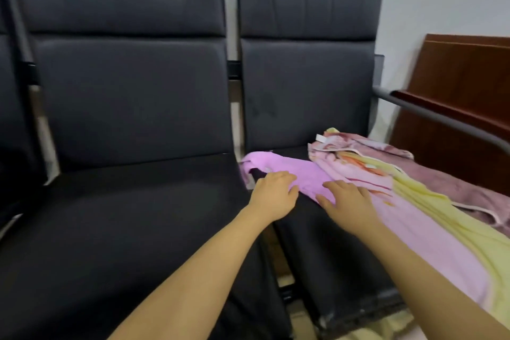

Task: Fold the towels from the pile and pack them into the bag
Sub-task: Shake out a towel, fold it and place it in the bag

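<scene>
At centre frame, the left hand (271,192) and right hand (346,197) rest flat-fingered on the lilac towel (309,178) beside the unfolded pile (386,174) on the right chair seat (331,243); nothing looks folded, no bag visible.

You see 2 chairs (132,107) in matt black leather-like padding; beside them, soft cloth towels (414,201), a smooth grey metal armrest (441,119), glossy reddish wood board (469,77).

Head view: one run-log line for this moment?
stage: picking from pile | left hand: on pink towel | right hand: on pink towel | bag: not in view
</scene>
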A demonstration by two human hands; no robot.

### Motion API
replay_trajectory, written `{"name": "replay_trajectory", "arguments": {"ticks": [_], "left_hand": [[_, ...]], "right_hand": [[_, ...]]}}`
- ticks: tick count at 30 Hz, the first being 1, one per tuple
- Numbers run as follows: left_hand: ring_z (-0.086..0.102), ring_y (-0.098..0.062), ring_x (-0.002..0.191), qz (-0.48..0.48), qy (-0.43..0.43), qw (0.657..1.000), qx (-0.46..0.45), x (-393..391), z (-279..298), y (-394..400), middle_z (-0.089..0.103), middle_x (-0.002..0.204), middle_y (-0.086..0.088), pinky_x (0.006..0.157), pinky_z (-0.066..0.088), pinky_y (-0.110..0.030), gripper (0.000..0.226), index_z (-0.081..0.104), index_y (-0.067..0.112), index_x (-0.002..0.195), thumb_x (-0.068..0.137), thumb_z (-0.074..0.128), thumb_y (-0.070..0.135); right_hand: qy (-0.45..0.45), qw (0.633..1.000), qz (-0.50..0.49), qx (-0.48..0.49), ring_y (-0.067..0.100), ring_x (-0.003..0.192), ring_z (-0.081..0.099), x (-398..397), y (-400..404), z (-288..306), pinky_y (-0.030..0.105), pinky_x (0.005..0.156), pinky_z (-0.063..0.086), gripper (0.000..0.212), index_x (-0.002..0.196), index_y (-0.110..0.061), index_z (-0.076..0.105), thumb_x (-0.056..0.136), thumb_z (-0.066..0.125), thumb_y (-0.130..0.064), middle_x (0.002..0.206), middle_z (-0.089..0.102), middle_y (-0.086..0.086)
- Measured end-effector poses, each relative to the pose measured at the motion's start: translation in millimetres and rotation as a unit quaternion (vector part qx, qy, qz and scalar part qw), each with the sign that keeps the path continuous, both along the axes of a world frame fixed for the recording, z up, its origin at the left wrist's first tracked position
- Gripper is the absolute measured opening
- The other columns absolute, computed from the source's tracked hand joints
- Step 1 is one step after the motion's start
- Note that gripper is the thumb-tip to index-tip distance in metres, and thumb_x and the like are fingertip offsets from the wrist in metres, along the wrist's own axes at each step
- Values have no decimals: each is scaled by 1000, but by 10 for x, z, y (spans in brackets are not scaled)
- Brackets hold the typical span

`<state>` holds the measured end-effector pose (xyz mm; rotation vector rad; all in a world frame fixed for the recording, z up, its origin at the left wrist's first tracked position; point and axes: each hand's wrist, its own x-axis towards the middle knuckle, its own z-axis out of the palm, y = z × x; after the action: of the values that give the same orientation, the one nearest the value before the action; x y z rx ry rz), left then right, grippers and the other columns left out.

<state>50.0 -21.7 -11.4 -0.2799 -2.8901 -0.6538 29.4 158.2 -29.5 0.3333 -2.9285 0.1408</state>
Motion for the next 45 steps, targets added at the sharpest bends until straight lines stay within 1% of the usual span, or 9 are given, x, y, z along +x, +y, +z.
{"name": "replay_trajectory", "arguments": {"ticks": [8,12,19,23,27,31,36,40,45], "left_hand": [[11,-20,146,-73,-61,995,-33,-499,-292,993,11,160,0,115,9,-41,48,25,24,150,104,29,33],[13,-18,145,-98,-50,993,-47,-731,-353,1339,13,160,3,114,11,-41,47,26,26,150,103,29,32],[13,-14,145,-81,-21,994,65,-796,-417,1378,9,160,10,114,12,-41,46,19,37,150,104,21,36],[12,-10,144,-84,-11,986,145,-676,-146,1252,15,158,12,115,7,-37,42,31,37,145,105,21,36],[51,-25,111,-61,-20,940,336,-475,78,1005,61,109,2,102,38,-44,21,51,41,96,101,31,44],[49,-13,79,-13,51,914,403,-150,360,646,50,78,7,78,44,-35,22,45,31,81,101,38,33],[49,-25,96,37,179,934,307,321,736,-191,53,79,4,81,47,-41,16,51,28,88,100,42,30],[37,-10,80,101,238,949,179,678,953,-952,51,77,5,87,34,-35,19,55,15,99,102,41,27],[53,-20,82,224,285,932,23,907,1068,-1900,62,84,1,83,24,-30,21,58,18,97,101,39,26]], "right_hand": [[126,982,-140,-2,38,124,46,-411,925,-328,50,104,22,50,127,-8,56,94,44,-44,137,51,17],[33,983,-181,13,29,122,42,-553,1087,-311,42,105,19,39,119,-21,56,96,38,-47,130,54,5],[216,957,-46,-189,27,83,60,-457,1001,-318,33,77,20,18,90,-16,61,97,48,-26,85,67,2],[294,924,19,-244,29,73,60,-316,825,-67,35,70,28,20,92,-12,63,94,45,-21,83,67,4],[358,906,51,-220,26,64,58,-204,581,217,38,64,36,20,86,-13,60,92,43,-20,77,65,2],[365,899,77,-231,30,66,61,-37,211,503,47,61,46,9,81,-9,63,87,55,-10,77,65,7],[358,885,147,-260,27,73,59,295,-546,791,45,75,40,13,88,-14,61,80,69,-9,83,63,3],[270,875,193,-352,17,74,55,460,-1345,952,29,73,25,3,87,-20,62,90,61,-20,83,60,-6],[103,832,274,-472,17,91,61,622,-2374,1045,45,86,47,25,92,-30,58,80,50,-51,93,63,-4]]}}
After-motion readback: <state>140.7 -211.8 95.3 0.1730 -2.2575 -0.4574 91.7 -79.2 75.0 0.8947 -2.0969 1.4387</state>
